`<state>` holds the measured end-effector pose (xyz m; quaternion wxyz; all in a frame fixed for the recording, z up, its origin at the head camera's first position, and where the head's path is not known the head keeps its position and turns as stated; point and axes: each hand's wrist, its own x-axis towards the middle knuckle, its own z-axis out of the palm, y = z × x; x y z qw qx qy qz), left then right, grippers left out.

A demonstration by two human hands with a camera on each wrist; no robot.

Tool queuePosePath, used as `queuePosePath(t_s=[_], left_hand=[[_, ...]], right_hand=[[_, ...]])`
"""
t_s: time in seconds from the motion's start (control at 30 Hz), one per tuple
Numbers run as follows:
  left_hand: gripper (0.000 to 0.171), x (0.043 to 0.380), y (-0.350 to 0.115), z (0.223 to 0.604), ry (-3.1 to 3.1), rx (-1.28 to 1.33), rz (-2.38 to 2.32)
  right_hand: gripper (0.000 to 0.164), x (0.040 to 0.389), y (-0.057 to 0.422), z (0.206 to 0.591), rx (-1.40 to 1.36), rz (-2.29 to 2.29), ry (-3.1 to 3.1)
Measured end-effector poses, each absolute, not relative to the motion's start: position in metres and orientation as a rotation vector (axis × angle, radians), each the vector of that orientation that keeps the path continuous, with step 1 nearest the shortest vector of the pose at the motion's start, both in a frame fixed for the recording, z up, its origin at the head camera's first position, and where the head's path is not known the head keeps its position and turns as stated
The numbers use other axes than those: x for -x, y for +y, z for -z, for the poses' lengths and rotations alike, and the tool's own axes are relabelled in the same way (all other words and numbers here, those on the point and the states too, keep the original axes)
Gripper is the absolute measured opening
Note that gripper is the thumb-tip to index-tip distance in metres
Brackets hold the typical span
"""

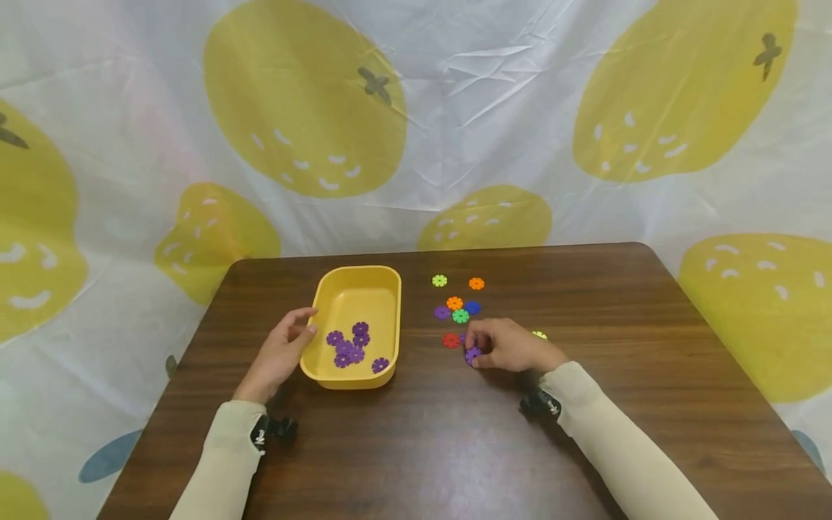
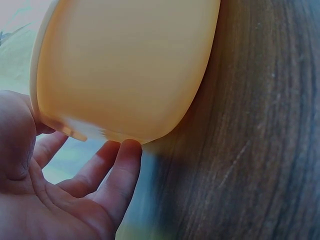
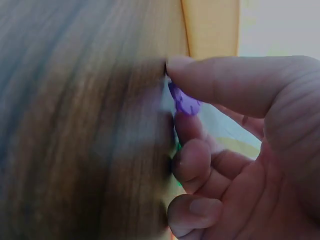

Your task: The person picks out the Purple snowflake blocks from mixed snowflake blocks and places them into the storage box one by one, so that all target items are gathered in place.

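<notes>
A yellow plastic tub [image 1: 354, 276] stands on the left of the table with several purple notched discs [image 1: 344, 349] inside. My left hand [image 1: 278, 352] holds its left side, the thumb at the rim and the fingers [image 2: 125, 160] against the outer wall. Right of the tub, my right hand [image 1: 510, 344] has thumb and fingertips at a purple notched disc [image 1: 472, 355], low over the table. In the right wrist view this purple disc [image 3: 189, 103] shows between the thumb and index finger. Another purple disc is partly hidden behind the fingers.
Beyond my right hand lie a red disc [image 1: 451, 340], a green disc [image 1: 460, 316], a blue disc [image 1: 473, 308], a purple disc [image 1: 442, 312], two orange discs [image 1: 477, 284] and a yellow-green disc [image 1: 440, 281]. Another yellow-green disc [image 1: 540, 335] peeks out behind my right wrist. A patterned curtain [image 1: 455, 144] hangs behind the table.
</notes>
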<state>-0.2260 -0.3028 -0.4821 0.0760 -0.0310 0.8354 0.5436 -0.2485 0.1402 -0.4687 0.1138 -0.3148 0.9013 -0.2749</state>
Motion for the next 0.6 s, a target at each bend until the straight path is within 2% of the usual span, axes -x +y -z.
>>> queuePosePath(t_s=[0.6], left_hand=[[0.047,0.2272,-0.3022,0.4819,2.499,0.099,-1.621]], right_hand=[[0.020,0.2543,0.1315,0.4607,0.902,0.793,2.678]])
